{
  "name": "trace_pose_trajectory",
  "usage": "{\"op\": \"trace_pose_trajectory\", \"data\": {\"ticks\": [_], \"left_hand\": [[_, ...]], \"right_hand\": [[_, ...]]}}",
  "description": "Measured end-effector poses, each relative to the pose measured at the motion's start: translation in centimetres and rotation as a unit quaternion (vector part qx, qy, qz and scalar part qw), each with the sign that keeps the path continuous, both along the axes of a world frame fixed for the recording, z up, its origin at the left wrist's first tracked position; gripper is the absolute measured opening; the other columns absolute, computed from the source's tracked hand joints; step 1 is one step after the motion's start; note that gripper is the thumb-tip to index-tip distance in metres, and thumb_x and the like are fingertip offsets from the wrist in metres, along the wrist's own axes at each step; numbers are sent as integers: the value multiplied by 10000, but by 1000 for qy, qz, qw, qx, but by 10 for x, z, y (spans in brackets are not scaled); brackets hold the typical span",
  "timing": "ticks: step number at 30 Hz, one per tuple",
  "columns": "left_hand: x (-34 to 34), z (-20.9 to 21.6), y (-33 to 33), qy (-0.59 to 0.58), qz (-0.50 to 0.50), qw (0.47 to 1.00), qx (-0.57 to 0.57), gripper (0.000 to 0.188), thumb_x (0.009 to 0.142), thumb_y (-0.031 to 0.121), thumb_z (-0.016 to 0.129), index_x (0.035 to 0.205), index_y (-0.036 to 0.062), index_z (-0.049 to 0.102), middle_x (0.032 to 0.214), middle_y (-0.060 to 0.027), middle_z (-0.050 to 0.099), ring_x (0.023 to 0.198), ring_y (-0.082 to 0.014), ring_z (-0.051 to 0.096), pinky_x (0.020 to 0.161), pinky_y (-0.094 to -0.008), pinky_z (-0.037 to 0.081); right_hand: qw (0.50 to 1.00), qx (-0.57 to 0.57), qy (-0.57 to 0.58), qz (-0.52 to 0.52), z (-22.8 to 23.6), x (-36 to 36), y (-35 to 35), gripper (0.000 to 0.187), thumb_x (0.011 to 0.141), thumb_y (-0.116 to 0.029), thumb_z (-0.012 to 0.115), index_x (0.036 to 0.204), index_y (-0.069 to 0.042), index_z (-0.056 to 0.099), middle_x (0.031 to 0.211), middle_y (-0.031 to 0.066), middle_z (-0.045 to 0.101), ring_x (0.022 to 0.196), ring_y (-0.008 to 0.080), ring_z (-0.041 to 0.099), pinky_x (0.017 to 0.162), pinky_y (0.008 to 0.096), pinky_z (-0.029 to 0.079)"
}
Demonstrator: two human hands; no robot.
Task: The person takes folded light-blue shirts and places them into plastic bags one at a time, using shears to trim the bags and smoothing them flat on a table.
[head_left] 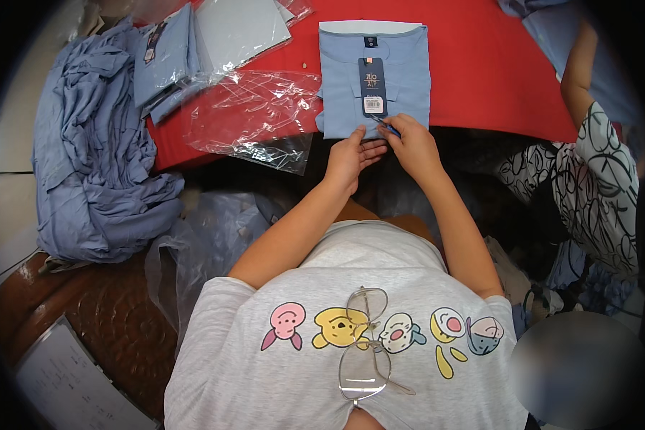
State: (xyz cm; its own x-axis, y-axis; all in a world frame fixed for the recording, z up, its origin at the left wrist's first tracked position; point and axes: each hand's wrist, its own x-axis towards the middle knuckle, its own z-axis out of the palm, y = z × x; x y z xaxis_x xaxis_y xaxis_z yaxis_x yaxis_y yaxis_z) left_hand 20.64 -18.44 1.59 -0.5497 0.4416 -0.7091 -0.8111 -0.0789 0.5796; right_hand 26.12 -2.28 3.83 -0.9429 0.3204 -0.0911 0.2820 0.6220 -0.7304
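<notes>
A folded light-blue shirt (408, 79) lies on the red-covered table in front of me, with white backing along its far edge. A dark hang tag (372, 77) with a white sticker rests on its middle. My right hand (413, 147) is closed on a small blue-handled cutting tool (388, 128), whose pointed metal tip reaches the tag's lower end; its exact kind is partly hidden by my fingers. At the shirt's near edge is my left hand (351, 159), thumb touching the fabric and fingers stretched toward the right hand, nothing held.
A clear plastic bag (254, 115) lies left of the shirt on the red cloth (491, 64). Beyond it are folded blue shirts (166, 61) and a packaged white sheet (240, 32). Crumpled blue garments (97, 143) hang at left. A person in a patterned sleeve (609, 154) is at right.
</notes>
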Motion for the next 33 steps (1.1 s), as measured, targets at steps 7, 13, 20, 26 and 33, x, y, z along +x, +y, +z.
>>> {"op": "trace_pose_trajectory", "data": {"ticks": [7, 13, 20, 26, 33], "left_hand": [[0, -1, -2, 5, -5, 1000, 3, 515, 1131, 424, 559, 1339, -43, 618, 1231, -201, 745, 1147, -278, 733, 1033, -431, 558], [1, 0, -4, 9, -6, 1000, 7, 513, 1132, 425, 551, 1330, -43, 620, 1228, -204, 743, 1154, -278, 731, 1045, -440, 553], [-1, 2, -7, 2, -17, 1000, 24, 543, 1108, 445, 582, 1333, -48, 611, 1238, -213, 734, 1156, -293, 735, 1047, -442, 561], [1, 18, -2, 1, -20, 1000, 23, 512, 1052, 412, 695, 1267, -48, 631, 1235, -217, 734, 1148, -275, 737, 1047, -428, 570], [9, -9, -3, 95, 5, 995, -30, 291, 1006, 214, 791, 1097, -53, 721, 1033, -147, 785, 938, -204, 776, 902, -355, 628]], "right_hand": [[1000, -4, -7, 0, -2, -1, 2, 290, 1005, -294, 706, 1154, -53, 765, 1057, 127, 719, 962, 364, 710, 806, 442, 551], [999, -50, -6, -9, -3, -1, 4, 271, 1010, -272, 692, 1139, -51, 781, 1065, 144, 743, 959, 361, 715, 820, 421, 555], [861, -489, 98, -97, 67, 20, 23, 269, 1076, -151, 611, 923, 30, 738, 906, 60, 708, 714, 93, 545, 683, 271, 440], [615, -558, 370, 417, 251, 90, 73, 138, 1009, -106, 616, 1017, -126, 752, 917, 26, 669, 684, 92, 559, 592, 258, 399], [651, -305, 470, 513, 349, 90, 25, 202, 910, 27, 565, 785, -132, 570, 706, -17, 518, 568, 101, 465, 512, 267, 306]]}}
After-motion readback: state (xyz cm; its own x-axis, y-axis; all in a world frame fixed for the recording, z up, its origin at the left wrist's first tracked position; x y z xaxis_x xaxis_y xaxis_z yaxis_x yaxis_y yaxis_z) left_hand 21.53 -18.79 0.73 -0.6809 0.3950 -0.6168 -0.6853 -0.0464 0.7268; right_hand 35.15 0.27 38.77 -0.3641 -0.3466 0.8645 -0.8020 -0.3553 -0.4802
